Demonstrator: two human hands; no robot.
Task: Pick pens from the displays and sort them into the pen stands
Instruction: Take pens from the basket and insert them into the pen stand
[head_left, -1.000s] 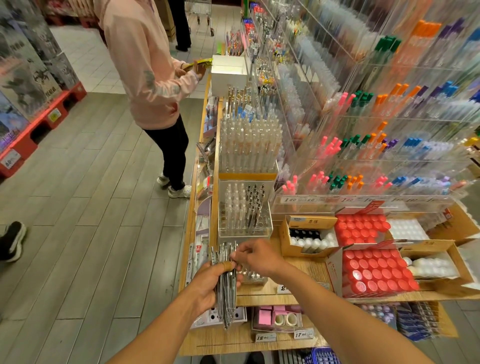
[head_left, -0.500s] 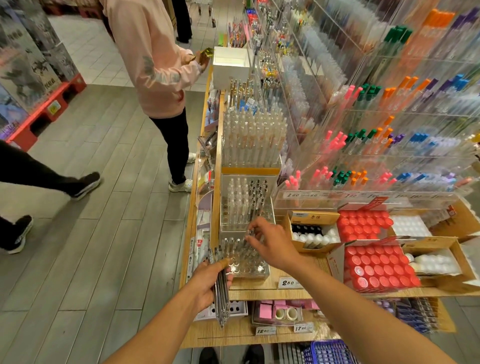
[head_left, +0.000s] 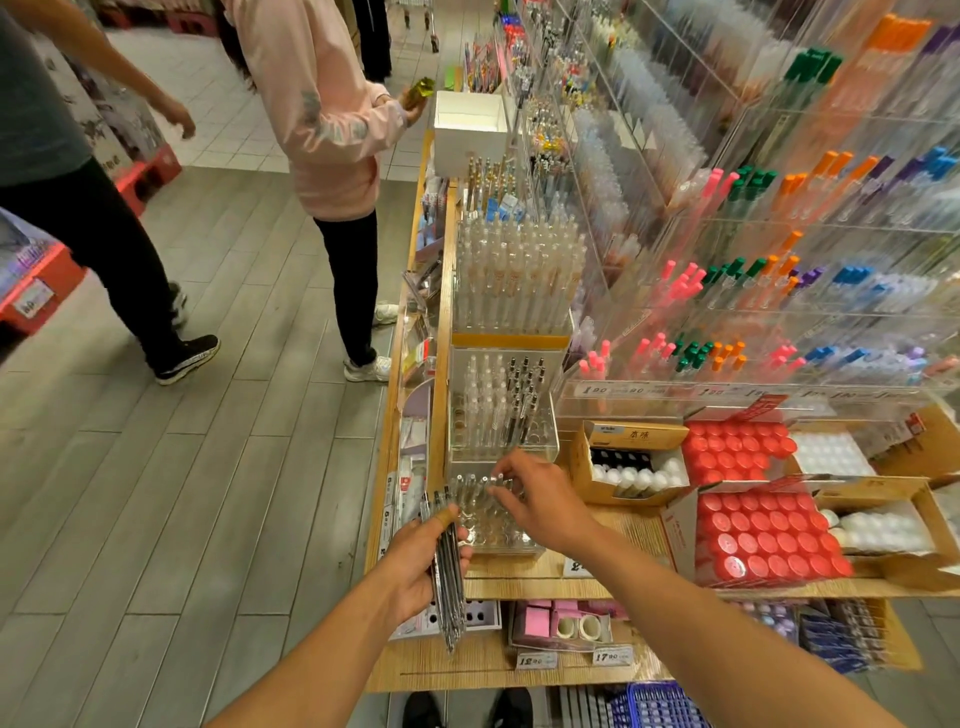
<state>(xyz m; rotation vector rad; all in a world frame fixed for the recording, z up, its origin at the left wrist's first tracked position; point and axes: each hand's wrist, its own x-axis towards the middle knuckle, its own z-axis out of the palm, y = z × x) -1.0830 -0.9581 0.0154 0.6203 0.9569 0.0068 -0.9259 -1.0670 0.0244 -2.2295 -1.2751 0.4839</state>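
Observation:
My left hand (head_left: 418, 564) grips a bundle of clear-bodied pens (head_left: 448, 582), tips pointing down, just left of the shelf's front edge. In front of it stands a low clear pen stand (head_left: 493, 525) with rows of round holes and a few pens upright in its back row. My right hand (head_left: 540, 499) is over that stand, fingertips pinched on the top of one pen (head_left: 496, 479) standing in it. Behind is a taller clear pen stand (head_left: 501, 405) holding clear and dark pens.
A bigger rack of clear pens (head_left: 514, 280) stands further back. Boxes of red-capped items (head_left: 763, 535) and white-capped ones (head_left: 628, 473) sit to the right. Coloured pen displays (head_left: 753, 291) fill the right wall. Two people (head_left: 332, 156) stand in the aisle on the left.
My right hand went from the bundle in my left hand forward to the low stand with one pen. The view shifted nearer the shelf. A second person walked into the aisle at left.

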